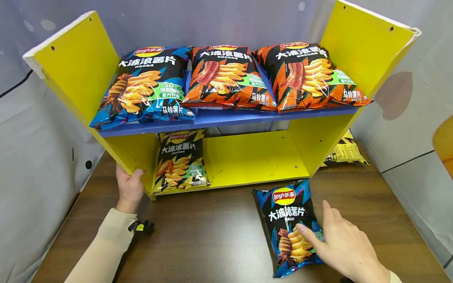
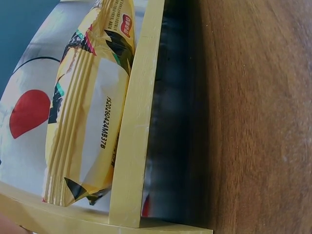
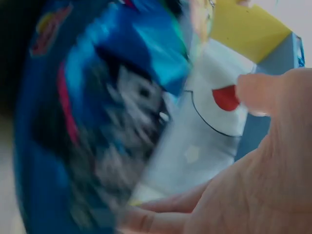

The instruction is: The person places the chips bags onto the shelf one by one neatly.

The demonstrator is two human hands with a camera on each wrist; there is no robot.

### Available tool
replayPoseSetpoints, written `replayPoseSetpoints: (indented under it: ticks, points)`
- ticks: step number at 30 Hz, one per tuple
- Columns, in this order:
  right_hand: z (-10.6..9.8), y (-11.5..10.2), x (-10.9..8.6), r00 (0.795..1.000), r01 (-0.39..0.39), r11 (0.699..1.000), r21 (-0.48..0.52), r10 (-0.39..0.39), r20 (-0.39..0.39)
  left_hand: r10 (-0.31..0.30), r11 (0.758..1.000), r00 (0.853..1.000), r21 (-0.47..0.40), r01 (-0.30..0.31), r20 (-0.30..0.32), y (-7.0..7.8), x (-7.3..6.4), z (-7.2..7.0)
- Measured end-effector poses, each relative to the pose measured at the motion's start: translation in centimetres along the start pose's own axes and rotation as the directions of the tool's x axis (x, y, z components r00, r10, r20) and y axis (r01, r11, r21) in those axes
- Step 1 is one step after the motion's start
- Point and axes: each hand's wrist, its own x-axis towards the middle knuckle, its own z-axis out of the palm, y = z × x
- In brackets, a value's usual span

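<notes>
My left hand (image 1: 130, 188) grips the lower front edge of the yellow side panel of a two-tier shelf (image 1: 247, 159), its thumb in front and its other fingers hidden behind. Only a sliver of that hand shows in the left wrist view. On the table, in front of the shelf, a blue-and-black bag of potato chips (image 1: 284, 210) lies face up. My right hand (image 1: 345, 239) is at the bag's right side, thumb over its front and fingers extended. In the right wrist view, the blurred chip bag (image 3: 112, 122) is by the fingertips, with the thumb apart from it.
The upper tier carries a blue chip bag (image 1: 145, 86) and two orange ones, the middle one (image 1: 228, 78) and the right one (image 1: 308, 76). A yellow-and-black bag (image 1: 180, 161) stands at the lower tier's left end. Another yellow bag (image 1: 345, 151) lies behind the right panel.
</notes>
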Motion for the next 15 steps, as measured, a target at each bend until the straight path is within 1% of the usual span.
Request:
replayPoseSetpoints:
  ticks: [3, 5, 7, 12, 15]
  points:
    - [1.0, -0.8, 0.3, 1.0, -0.022, 1.0, -0.002, 0.022, -0.008, 0.003, 1.0, 1.0, 0.0, -0.003, 0.0, 0.0, 0.0, 0.0]
    - [1.7, -1.0, 0.5, 0.999, -0.032, 0.999, 0.01, 0.032, -0.021, 0.003, 1.0, 1.0, 0.002, -0.003, -0.001, 0.0, 0.0, 0.0]
    - [2.3, -1.0, 0.7, 0.999, -0.046, 0.999, 0.028, 0.046, -0.015, 0.004, 1.0, 1.0, 0.008, -0.004, 0.007, 0.1, 0.0, 0.0]
    - [3.2, -0.6, 1.2, 0.997, -0.075, 0.994, 0.078, 0.072, 0.035, 0.012, 1.0, 0.999, 0.019, -0.012, 0.035, 0.2, 0.0, 0.0]
    - [3.5, -0.4, 1.6, 0.995, -0.084, 0.992, 0.09, 0.078, 0.066, 0.011, 1.0, 0.999, 0.02, -0.012, 0.039, 0.2, 0.0, -0.1]
